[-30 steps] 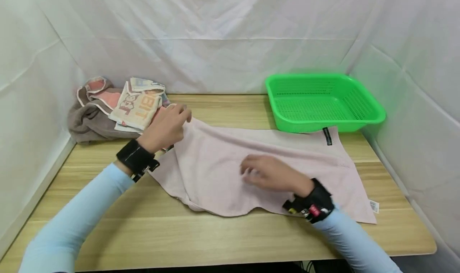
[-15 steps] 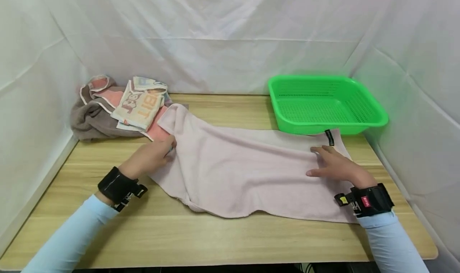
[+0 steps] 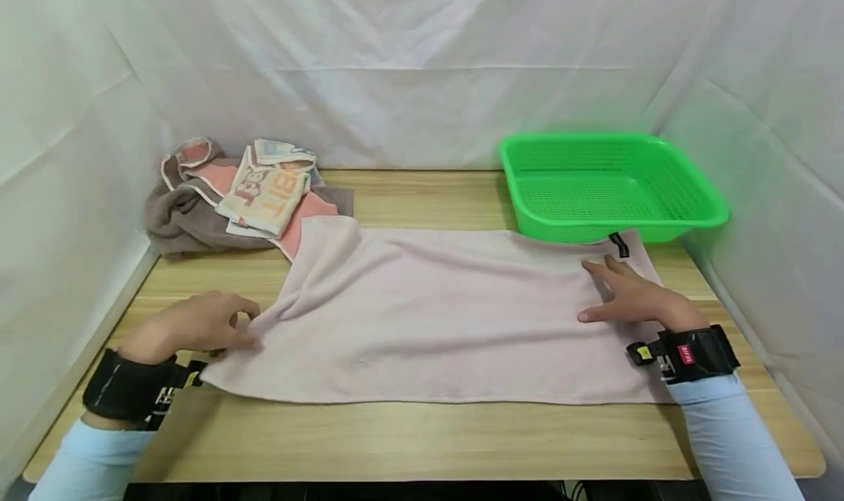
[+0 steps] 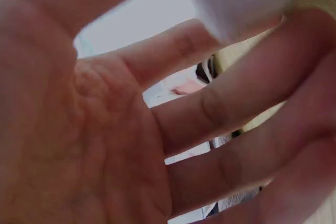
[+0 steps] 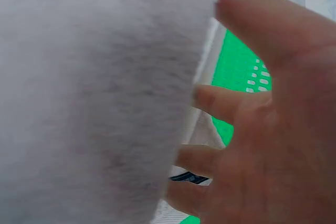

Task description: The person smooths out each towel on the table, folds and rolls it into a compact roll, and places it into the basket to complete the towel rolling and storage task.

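Passages and obstructions around the spread pink towel (image 3: 435,318).
Along its near edge, a strip of bare table (image 3: 422,442) gives you room to pass sideways, crossed near either end by your sleeves (image 3: 732,428); at the back, a second gap lies between the cloth pile (image 3: 191,219) and the green basket (image 3: 593,230). The pile obstructs you at far left, overlapped by the towel's corner; the basket bars the way behind its far right edge. White sheeting (image 3: 409,69) bounds back and sides, leaving narrow margins outside your left hand (image 3: 198,325) and right hand (image 3: 629,296).
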`<state>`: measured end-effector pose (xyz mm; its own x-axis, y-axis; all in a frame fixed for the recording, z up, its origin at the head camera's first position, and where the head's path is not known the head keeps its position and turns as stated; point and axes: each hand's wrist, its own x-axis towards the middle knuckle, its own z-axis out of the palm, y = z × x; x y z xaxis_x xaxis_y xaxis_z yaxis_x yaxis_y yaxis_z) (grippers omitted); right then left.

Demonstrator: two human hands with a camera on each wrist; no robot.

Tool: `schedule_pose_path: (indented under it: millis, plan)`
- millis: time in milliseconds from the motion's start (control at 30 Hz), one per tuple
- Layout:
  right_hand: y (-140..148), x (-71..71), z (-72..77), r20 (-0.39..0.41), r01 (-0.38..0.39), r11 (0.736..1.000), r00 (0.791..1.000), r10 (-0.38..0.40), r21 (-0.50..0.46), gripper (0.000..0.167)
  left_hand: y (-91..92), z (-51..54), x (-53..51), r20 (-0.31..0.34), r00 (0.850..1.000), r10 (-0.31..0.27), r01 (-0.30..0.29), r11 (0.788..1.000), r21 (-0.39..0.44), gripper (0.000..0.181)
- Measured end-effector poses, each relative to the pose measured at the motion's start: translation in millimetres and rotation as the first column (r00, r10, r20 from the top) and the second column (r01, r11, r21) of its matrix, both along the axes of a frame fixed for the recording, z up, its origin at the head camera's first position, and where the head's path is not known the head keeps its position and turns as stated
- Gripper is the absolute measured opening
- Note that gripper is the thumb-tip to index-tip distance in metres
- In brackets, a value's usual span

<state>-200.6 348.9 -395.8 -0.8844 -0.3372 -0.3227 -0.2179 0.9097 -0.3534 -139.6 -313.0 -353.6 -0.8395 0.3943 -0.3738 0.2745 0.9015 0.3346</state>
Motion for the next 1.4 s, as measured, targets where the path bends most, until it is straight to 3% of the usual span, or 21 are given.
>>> schedule_pose_path:
  millis: [100, 200, 333, 433, 600, 700, 933, 1033, 1100, 1133, 1233, 1333, 1400]
  plan:
    - [2.8, -4.7, 2.3, -0.078, -0.030, 1.000, 0.996, 0.030, -0.005, 0.097, 3.6, 1.1, -14.3, -0.079, 0.997, 0.019, -0.016, 0.999, 0.041, 0.022]
    - [5.3, -10.8, 2.0, -0.168, -0.036, 0.999, 0.985, 0.034, -0.013, 0.085, 11.6, -1.1, -39.1, -0.206, 0.978, 0.045, -0.027, 0.995, 0.092, 0.027]
    - [8.2, -18.8, -1.4, -0.172, -0.023, 0.997, 0.985, 0.011, -0.067, 0.088, 26.8, -15.6, -73.4, -0.240, 0.965, 0.109, -0.063, 0.979, 0.192, 0.041]
    - [9.1, -22.2, -6.2, -0.128, -0.015, 0.997, 0.992, 0.005, -0.081, 0.096, 35.8, -25.3, -88.3, -0.224, 0.959, 0.172, -0.119, 0.965, 0.233, 0.045]
    - [9.3, -20.1, -9.5, -0.098, 0.001, 0.999, 0.995, -0.006, -0.050, 0.103, 33.9, -23.7, -88.5, -0.246, 0.931, 0.269, -0.220, 0.953, 0.210, 0.043]
    - [9.6, -16.0, -6.0, -0.085, 0.007, 0.999, 0.996, -0.011, -0.048, 0.105, 21.4, -17.9, -82.3, -0.269, 0.919, 0.287, -0.245, 0.953, 0.178, 0.038]
    - [15.7, -6.0, 0.2, -0.058, 0.005, 1.000, 0.998, -0.005, -0.001, 0.106, -6.8, -15.7, -68.0, -0.371, 0.862, 0.344, -0.318, 0.939, 0.133, 0.026]
    - [21.2, -12.0, 4.5, -0.093, 0.040, 0.999, 0.995, -0.039, 0.002, 0.097, -11.9, -19.3, -69.9, -0.379, 0.857, 0.348, -0.341, 0.936, 0.089, 0.025]
    - [25.6, -18.2, 7.3, -0.175, 0.093, 0.996, 0.980, -0.090, 0.008, 0.083, -8.9, -20.4, -74.2, -0.404, 0.846, 0.347, -0.348, 0.935, 0.075, 0.029]
    - [27.2, -20.5, 8.2, -0.227, 0.148, 0.989, 0.963, -0.144, 0.001, 0.073, -5.9, -20.0, -77.0, -0.429, 0.837, 0.341, -0.344, 0.936, 0.074, 0.032]
    - [29.3, -26.2, 8.3, -0.370, 0.299, 0.953, 0.881, -0.296, -0.050, 0.046, 8.1, -15.3, -88.8, -0.504, 0.811, 0.298, -0.287, 0.953, 0.102, 0.035]
    - [28.8, -28.9, 5.5, -0.352, 0.418, 0.897, 0.826, -0.441, -0.143, 0.045, 21.6, -11.2, -106.4, -0.538, 0.826, 0.169, -0.133, 0.986, 0.105, 0.037]
    - [29.6, -32.0, 3.9, -0.287, 0.444, 0.877, 0.829, -0.480, -0.185, 0.045, 27.7, -10.2, -116.9, -0.534, 0.841, 0.084, -0.045, 0.995, 0.087, 0.035]
